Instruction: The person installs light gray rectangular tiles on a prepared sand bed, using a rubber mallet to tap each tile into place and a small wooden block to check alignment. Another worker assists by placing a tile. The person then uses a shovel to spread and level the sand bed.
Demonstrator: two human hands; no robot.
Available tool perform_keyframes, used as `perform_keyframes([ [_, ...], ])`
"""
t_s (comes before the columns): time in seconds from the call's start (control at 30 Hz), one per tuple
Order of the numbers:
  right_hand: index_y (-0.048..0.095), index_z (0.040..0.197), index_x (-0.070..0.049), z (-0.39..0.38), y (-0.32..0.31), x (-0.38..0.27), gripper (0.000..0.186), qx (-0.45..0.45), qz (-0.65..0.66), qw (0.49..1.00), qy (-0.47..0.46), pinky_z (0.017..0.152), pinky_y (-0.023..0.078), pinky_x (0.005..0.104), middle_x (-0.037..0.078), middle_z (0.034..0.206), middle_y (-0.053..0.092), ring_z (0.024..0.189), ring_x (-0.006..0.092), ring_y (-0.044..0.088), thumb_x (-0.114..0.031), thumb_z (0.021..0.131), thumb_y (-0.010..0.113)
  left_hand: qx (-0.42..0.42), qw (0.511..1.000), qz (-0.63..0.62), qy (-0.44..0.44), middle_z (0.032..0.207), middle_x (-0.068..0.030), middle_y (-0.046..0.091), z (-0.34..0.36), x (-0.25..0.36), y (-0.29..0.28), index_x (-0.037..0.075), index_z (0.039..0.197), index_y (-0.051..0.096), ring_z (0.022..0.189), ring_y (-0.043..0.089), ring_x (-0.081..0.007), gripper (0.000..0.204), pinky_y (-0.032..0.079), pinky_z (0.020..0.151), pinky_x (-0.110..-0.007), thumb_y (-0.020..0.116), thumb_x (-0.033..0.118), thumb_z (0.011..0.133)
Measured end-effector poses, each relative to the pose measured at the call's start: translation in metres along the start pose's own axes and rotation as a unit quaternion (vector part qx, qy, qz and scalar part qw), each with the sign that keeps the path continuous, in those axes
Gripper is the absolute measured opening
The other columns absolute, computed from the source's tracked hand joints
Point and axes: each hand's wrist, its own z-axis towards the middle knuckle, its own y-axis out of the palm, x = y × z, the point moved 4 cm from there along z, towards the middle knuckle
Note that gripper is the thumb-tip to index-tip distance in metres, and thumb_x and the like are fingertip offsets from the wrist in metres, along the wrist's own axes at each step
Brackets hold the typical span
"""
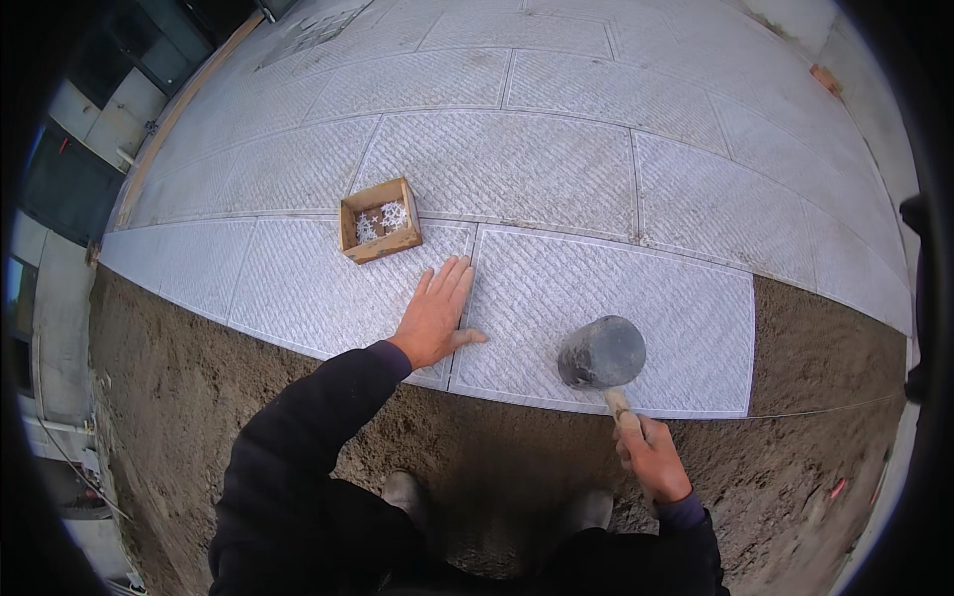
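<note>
My left hand [434, 313] lies flat across the joint between two grey stone paving slabs, its fingers stretched out and pointing away from me. In my right hand [651, 457] is the wooden handle of a rubber mallet [602, 353]. The mallet's thick black head is over the right-hand slab [537, 298]; whether it touches the stone I cannot tell. Beyond my left hand, on the left-hand slab [298, 288], stands a small open wooden box [381, 221] with white cross-shaped tile spacers [395, 216] inside.
Bare brown earth or mortar [815, 348] borders the slabs on the right and along the near side, where my shoes stand. A thin string [825, 409] runs rightward from the slab's near corner. Rows of laid slabs [427, 79] stretch away to walls on both sides.
</note>
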Motion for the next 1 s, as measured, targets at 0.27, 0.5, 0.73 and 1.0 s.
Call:
perform_keyframes([
  [0.27,0.053,0.093,-0.014,0.01,-0.017,0.001,0.057,-0.01,0.377,0.921,0.093,0.044,0.03,0.0293,-0.005,0.062,0.033,0.046,0.0091,0.033,-0.068,0.108,0.04,0.056,0.983,-0.027,0.172,0.165,-0.0287,0.031,0.047,0.044,0.02,-0.011,0.155,0.035,0.157,0.025,-0.0409,0.082,0.024,0.127,-0.054,0.058,0.05,0.104],
  [0.5,0.053,0.097,-0.012,0.04,0.03,-0.005,0.059,-0.135,0.329,0.916,0.184,0.048,0.03,0.0283,-0.003,0.064,0.037,0.048,0.0087,0.033,-0.068,0.108,0.039,0.036,0.985,-0.028,0.166,0.166,-0.0295,0.03,0.045,0.039,0.023,-0.012,0.154,0.036,0.157,0.026,-0.0421,0.079,0.024,0.126,-0.055,0.059,0.045,0.104],
  [0.73,0.051,0.098,-0.008,0.014,-0.005,-0.009,0.054,-0.111,0.383,0.91,0.114,0.052,0.035,0.0287,-0.003,0.069,0.039,0.053,0.0094,0.036,-0.058,0.112,0.04,0.022,0.984,-0.03,0.176,0.166,-0.0307,0.03,0.047,0.045,0.019,-0.014,0.154,0.036,0.157,0.025,-0.0449,0.078,0.022,0.126,-0.058,0.063,0.035,0.1],
  [1.0,0.046,0.078,-0.018,-0.009,-0.121,-0.025,0.04,0.059,0.394,0.917,-0.024,0.048,0.035,0.0296,-0.006,0.062,0.039,0.048,0.0075,0.035,-0.038,0.106,0.067,0.094,0.986,-0.052,0.128,0.168,-0.0303,0.027,0.138,0.07,0.023,-0.011,0.158,0.03,0.158,0.022,-0.0447,0.078,0.017,0.127,-0.058,0.06,0.035,0.102],
])
